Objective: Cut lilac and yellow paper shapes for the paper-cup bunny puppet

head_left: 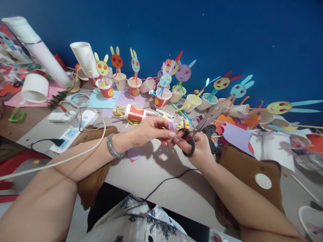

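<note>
My left hand [156, 131] pinches a small strip of purple paper [172, 125] between thumb and fingers. In my right hand [199, 149] are black-handled scissors [205, 122], fingers through the loops, with the blades pointing up and away to the right. The fingertips of both hands meet near the paper. Beneath the left wrist lies a purple paper disc [134, 153] on the table. Just beyond the hands, a red paper cup [135, 113] rests on its side with coloured sticks at its open end.
Paper cups with rabbit-faced figures [135, 64] line the blue wall. A cup stack [82, 55] rises behind. On the left are a power strip [73, 131] and a white cable [101, 134] crossing my left arm. Brown cushions [248, 178] and purple paper [237, 137] lie right.
</note>
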`<state>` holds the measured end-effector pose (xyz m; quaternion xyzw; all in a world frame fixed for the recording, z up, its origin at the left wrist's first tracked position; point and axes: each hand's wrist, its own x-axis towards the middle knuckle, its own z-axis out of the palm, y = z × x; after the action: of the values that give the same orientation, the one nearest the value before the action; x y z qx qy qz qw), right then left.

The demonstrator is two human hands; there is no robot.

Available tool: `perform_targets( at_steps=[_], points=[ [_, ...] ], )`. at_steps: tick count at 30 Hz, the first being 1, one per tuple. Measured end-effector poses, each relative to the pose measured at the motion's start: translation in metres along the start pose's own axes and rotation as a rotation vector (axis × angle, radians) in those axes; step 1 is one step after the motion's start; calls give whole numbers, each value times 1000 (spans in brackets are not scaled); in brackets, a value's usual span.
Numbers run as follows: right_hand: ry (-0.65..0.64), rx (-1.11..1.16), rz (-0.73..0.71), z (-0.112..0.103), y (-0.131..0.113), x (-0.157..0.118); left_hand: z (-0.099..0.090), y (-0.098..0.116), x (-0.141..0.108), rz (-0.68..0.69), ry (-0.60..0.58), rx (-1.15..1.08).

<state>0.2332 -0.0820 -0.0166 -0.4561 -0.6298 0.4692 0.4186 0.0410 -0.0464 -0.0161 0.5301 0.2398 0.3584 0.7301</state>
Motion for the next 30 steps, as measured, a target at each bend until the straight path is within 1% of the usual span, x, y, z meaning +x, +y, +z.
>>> perform_targets(
  at_steps=[3,7,11,16,20,25,27,30],
  points=[
    [7,11,6,1,-1,-1,2,1,0,-11,15,-4],
    [-10,-21,-22,1,-2,-1,2,3,-2,-6,20,31],
    [4,-8,-37,1,-3,-1,-1,4,-2,-13,-18,68],
    [-7,94,49,2,0,0,-3,3,-2,24,-33,63],
    [-8,110,66,2,5,-1,1,3,-1,36,34,30],
    [0,55,8,2,10,-1,7,5,-2,18,135,79],
    [15,49,9,2,10,-1,8,4,-3,34,147,97],
    [0,15,0,2,8,-1,8,4,-4,49,146,100]
  ],
)
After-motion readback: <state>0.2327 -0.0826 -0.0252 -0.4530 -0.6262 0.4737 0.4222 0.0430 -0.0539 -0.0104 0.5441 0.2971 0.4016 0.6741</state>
